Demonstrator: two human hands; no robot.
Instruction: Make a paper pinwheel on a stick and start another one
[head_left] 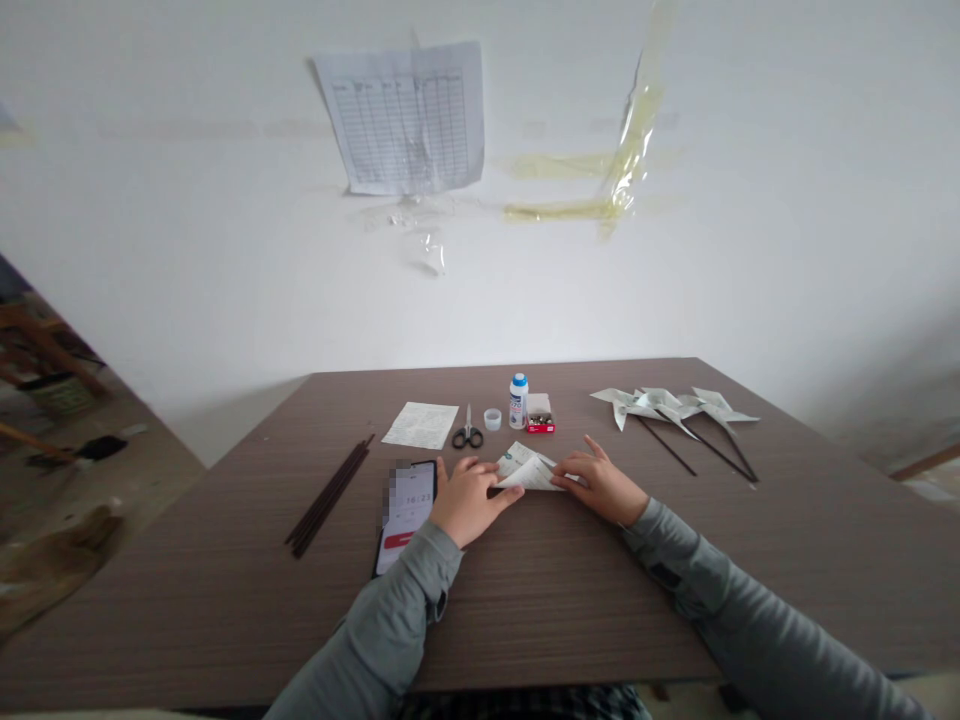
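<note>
A printed sheet of paper (529, 470), folded into a triangle, lies on the table between my two hands. My left hand (469, 500) grips its left corner, the thumb at the near edge and the fingers on the far side. At the right corner, my right hand (598, 484) holds the paper with its thumb and fingertips, one finger raised. The fingers partly cover both corners. Left of the paper, partly behind my left hand and sleeve, is a phone (407, 510) with a lit screen. Beyond the paper lie scissors (468, 436) with black handles.
Dark thin sticks (330, 498) lie at the left near a flat printed paper square (421, 425). A small clear cup (492, 419), a white bottle (518, 402) with a blue cap and a red box (540, 415) stand behind. Paper pinwheels (660, 403) on sticks lie right.
</note>
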